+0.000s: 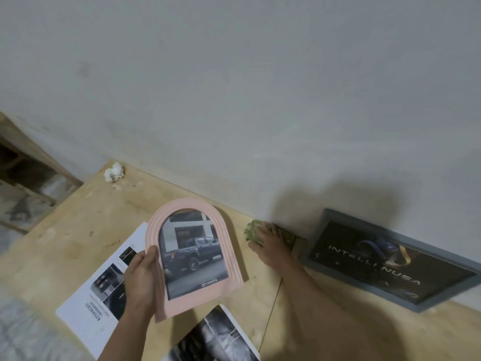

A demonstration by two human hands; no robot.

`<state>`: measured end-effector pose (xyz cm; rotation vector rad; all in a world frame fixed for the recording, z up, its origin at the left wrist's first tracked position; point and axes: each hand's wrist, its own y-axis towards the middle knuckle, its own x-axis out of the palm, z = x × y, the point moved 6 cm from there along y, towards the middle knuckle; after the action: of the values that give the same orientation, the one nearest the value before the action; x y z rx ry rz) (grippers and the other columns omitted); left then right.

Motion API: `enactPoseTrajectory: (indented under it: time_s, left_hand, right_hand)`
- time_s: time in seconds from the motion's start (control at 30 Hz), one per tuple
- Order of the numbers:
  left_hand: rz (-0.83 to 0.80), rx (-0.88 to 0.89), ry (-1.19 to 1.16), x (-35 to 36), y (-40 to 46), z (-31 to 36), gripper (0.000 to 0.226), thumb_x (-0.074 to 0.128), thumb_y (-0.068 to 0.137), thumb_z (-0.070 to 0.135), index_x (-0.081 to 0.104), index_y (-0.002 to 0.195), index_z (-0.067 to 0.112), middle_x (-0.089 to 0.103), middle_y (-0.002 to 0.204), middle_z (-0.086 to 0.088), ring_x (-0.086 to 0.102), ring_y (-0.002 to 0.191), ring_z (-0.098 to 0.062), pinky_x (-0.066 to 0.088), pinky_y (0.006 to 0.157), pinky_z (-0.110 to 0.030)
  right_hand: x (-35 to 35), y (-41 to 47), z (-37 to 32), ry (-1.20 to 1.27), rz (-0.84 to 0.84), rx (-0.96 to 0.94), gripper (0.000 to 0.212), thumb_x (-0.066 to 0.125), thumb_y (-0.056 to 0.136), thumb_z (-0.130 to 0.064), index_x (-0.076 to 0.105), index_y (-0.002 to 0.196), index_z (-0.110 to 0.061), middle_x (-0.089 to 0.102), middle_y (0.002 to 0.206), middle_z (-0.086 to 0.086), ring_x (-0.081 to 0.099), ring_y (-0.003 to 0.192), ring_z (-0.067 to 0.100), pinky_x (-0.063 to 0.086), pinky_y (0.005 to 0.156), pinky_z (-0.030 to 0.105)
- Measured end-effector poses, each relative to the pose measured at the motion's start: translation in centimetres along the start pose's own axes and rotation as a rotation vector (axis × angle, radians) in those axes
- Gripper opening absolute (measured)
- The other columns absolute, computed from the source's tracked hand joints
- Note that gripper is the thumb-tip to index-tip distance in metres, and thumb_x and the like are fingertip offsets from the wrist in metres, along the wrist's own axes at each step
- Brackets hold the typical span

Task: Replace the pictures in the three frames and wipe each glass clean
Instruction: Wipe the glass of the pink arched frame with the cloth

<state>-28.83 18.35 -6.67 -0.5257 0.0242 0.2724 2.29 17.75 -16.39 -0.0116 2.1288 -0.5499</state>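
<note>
My left hand (141, 276) grips the left edge of a pink arched frame (194, 256) and holds it tilted above the plywood floor; the frame shows a picture of a dark pickup truck. My right hand (272, 242) lies on a green cloth (251, 230) by the foot of the wall, and whether the fingers curl round the cloth is not clear. A grey rectangular frame (390, 259) with a dark picture leans against the wall to the right.
A printed sheet (96, 295) lies under my left hand and another page (218, 337) lies near the bottom edge. A crumpled white tissue (113, 172) sits by the wall at the back. An opening in the floor (23, 178) lies at far left.
</note>
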Motion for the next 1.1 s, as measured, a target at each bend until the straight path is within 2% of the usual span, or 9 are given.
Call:
enactPoseTrajectory:
  time_s: [0.13,0.23,0.3,0.37,0.5,0.57,0.7,0.9,1.1]
  left_hand:
    - [-0.035,0.031,0.029,0.2,-1.6,1.2,0.029,0.058,0.098,0.028,0.064,0.092,0.000,0.067,0.087,-0.016,0.063,0.078,-0.031,0.049,0.075,-0.042]
    - [-0.085,0.057,0.030,0.0,-3.7,2.2,0.029,0.056,0.100,0.026,0.062,0.091,-0.001,0.065,0.082,-0.013,0.061,0.071,-0.029,0.047,0.064,-0.035]
    - [-0.110,0.092,0.041,-0.6,-5.4,2.9,0.029,0.055,0.100,0.026,0.062,0.086,0.002,0.065,0.079,-0.012,0.061,0.071,-0.029,0.045,0.062,-0.034]
    - [-0.143,0.123,0.058,-1.4,-6.9,3.4,0.031,0.054,0.100,0.027,0.062,0.085,0.001,0.065,0.078,-0.013,0.061,0.071,-0.029,0.044,0.062,-0.033]
    - [-0.200,0.183,0.062,-2.3,-10.4,4.6,0.036,0.051,0.102,0.028,0.062,0.087,-0.003,0.065,0.081,-0.014,0.061,0.074,-0.028,0.044,0.064,-0.033]
    - [-0.226,0.223,0.076,-2.2,-12.3,4.8,0.039,0.050,0.102,0.028,0.061,0.089,-0.007,0.065,0.082,-0.015,0.059,0.073,-0.027,0.042,0.063,-0.032]
    - [-0.384,0.276,0.128,0.1,-16.6,4.5,0.032,0.050,0.102,0.027,0.059,0.087,0.000,0.062,0.082,-0.014,0.058,0.074,-0.027,0.043,0.064,-0.032]
    - [-0.845,0.367,0.444,7.1,-24.0,3.5,0.016,0.059,0.092,0.006,0.073,0.099,0.010,0.075,0.091,-0.016,0.064,0.070,-0.021,0.048,0.059,-0.027]
    - [-0.999,0.428,0.550,15.5,-30.8,0.7,0.007,0.066,0.088,-0.001,0.070,0.089,0.005,0.065,0.072,-0.012,0.058,0.063,-0.027,0.057,0.061,-0.040]
  right_hand:
    - [-3.8,-4.5,-3.0,0.388,0.043,0.019,0.051,0.049,0.095,-0.036,0.038,0.143,-0.022,0.037,0.148,-0.003,0.032,0.138,0.018,0.025,0.110,0.031]
    - [-5.0,-9.0,-6.0,0.570,0.007,-0.006,0.021,0.046,0.097,-0.040,0.061,0.106,-0.028,0.061,0.106,-0.012,0.056,0.100,0.009,0.042,0.096,0.038]
    - [-5.4,-11.7,-7.5,0.660,-0.026,-0.027,0.035,0.046,0.092,-0.054,0.066,0.096,-0.025,0.067,0.094,-0.007,0.064,0.092,0.014,0.051,0.093,0.041]
    - [-6.1,-14.5,-8.6,0.803,-0.021,0.004,0.033,0.050,0.095,-0.042,0.069,0.103,-0.017,0.072,0.097,0.004,0.069,0.089,0.019,0.056,0.088,0.037]
    - [-8.1,-20.0,-9.4,0.862,0.116,0.026,0.021,0.053,0.096,-0.016,0.068,0.110,-0.012,0.069,0.081,0.001,0.062,0.054,-0.001,0.048,0.052,0.014]
    - [-8.9,-22.6,-8.8,0.884,0.192,0.040,0.020,0.055,0.093,-0.010,0.067,0.109,-0.013,0.068,0.079,0.000,0.060,0.049,-0.004,0.043,0.046,0.010]
    - [-10.4,-28.5,-5.9,0.893,0.333,0.118,0.019,0.059,0.089,-0.010,0.070,0.104,-0.015,0.073,0.090,0.007,0.066,0.069,0.011,0.049,0.060,0.022]
    - [-13.4,-37.8,3.3,0.960,0.542,0.298,0.017,0.063,0.084,-0.009,0.072,0.095,-0.018,0.074,0.090,0.007,0.069,0.080,0.023,0.056,0.075,0.037]
    - [-15.6,-45.6,11.5,0.987,0.694,0.397,0.013,0.068,0.082,-0.009,0.067,0.095,-0.011,0.073,0.087,0.010,0.070,0.079,0.025,0.057,0.079,0.040]
